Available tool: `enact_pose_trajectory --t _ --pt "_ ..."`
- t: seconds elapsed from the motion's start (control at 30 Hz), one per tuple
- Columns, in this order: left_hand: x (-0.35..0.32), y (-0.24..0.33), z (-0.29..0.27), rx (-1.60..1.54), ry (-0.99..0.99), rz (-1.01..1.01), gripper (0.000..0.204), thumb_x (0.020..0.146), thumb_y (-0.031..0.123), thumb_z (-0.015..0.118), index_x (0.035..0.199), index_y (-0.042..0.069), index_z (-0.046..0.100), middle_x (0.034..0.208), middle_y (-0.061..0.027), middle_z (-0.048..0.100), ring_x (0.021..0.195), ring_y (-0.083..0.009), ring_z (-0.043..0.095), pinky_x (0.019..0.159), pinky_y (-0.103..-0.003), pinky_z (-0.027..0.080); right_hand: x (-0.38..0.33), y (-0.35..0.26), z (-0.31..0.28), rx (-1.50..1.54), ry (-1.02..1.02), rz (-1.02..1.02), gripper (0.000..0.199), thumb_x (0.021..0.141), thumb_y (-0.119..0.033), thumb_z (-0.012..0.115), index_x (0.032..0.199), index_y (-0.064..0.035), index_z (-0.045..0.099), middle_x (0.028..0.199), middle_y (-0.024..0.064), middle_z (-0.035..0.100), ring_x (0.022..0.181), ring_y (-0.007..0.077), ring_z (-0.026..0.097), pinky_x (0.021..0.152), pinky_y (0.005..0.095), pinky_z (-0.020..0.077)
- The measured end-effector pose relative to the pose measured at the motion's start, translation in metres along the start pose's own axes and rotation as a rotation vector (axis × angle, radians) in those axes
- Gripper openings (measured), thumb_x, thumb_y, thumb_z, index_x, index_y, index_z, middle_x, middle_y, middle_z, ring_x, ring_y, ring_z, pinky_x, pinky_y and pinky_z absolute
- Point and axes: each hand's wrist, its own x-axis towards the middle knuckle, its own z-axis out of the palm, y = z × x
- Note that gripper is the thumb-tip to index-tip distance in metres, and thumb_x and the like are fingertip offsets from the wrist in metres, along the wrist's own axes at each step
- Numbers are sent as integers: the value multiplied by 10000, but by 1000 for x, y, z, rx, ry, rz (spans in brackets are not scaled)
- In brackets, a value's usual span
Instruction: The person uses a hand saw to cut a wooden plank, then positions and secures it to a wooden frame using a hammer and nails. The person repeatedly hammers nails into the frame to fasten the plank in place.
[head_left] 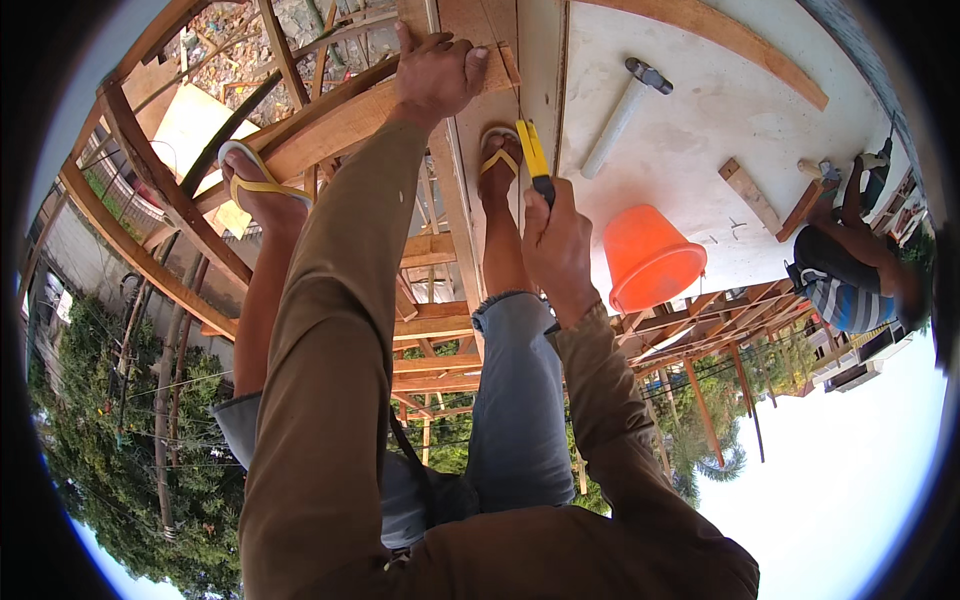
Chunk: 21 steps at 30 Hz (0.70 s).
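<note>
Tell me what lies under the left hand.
The left hand rests on a wooden board, which shows to either side of it. The stretch of wood directly beneath is covered, so any mark there cannot be seen.

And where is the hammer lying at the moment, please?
In the head view, the hammer lies right of centre on the pale surface, above the orange bucket.

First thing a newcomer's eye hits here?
Probably the orange bucket, vivid against the pale surface to the right of the right hand. Next, the yellow-and-black tool held in that hand, near picture centre. Then the left hand on a wooden plank at upper left of centre.
</note>
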Motion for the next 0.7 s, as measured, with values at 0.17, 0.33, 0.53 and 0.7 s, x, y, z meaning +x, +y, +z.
enact_pose_trajectory --t 0.17,0.33,0.53,0.7 --pt "8 -2 -1 -22 65 -15 525 1052 452 370 914 86 719 925 -162 747 1125 -331 657 1172 -720 136 -73 6 -28 65 63 -5 325 1048 -286 529 1151 20 559 731 228 628 632 439 648 545 441 523" --pt "10 -1 -2 5 53 -9 525 1055 439 366 913 85 727 943 -171 747 1150 -326 649 1173 -718 129 14 27 23 -27 108 -84 305 1046 -263 535 1168 15 564 694 205 603 579 368 633 531 393 484" --pt "9 -1 0 -35 28 -40 548 1057 447 351 920 74 728 966 -187 744 1160 -334 645 1169 -722 130 -65 40 -3 50 94 -41 303 1039 -259 555 1153 21 566 678 201 617 636 391 672 541 455 513" --pt "7 -4 -2 -7 58 2 503 1044 432 402 906 72 724 952 -169 746 1140 -333 649 1159 -731 151 12 35 25 28 66 -59 260 1030 -206 559 1165 15 546 679 206 600 635 403 636 540 449 488"
